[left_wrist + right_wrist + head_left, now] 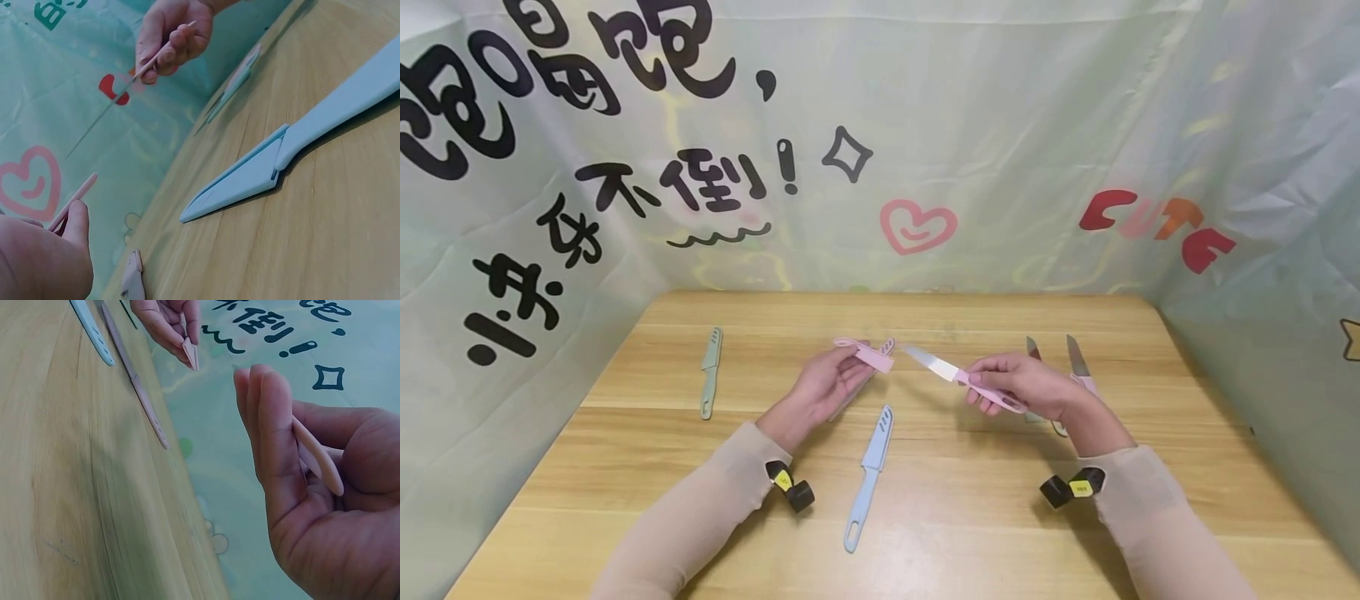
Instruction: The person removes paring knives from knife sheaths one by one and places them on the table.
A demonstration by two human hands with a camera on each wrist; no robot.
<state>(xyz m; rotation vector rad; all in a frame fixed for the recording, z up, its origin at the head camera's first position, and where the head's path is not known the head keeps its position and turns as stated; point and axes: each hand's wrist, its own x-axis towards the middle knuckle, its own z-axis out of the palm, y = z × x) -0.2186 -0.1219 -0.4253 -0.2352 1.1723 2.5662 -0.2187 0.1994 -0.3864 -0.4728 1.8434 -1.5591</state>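
Note:
My left hand [823, 387] pinches a pink knife sheath [874, 359] between thumb and fingers, above the table. In my right hand [1018, 383] is a pink-handled knife [942, 365], its bare blade pointing left toward the sheath; sheath and blade are apart. Below the left hand lies a sheathed pink knife [134, 381], partly hidden by that hand in the head view. A light-blue knife [871, 479] in its slotted sheath lies nearer the front, between the forearms.
A sheathed grey-green knife [710, 375] lies at the left of the wooden table [625, 475]. Behind the right hand lie two bare-bladed knives [1078, 354], partly covered by it. Printed fabric [1015, 125] hangs around the table's back and sides.

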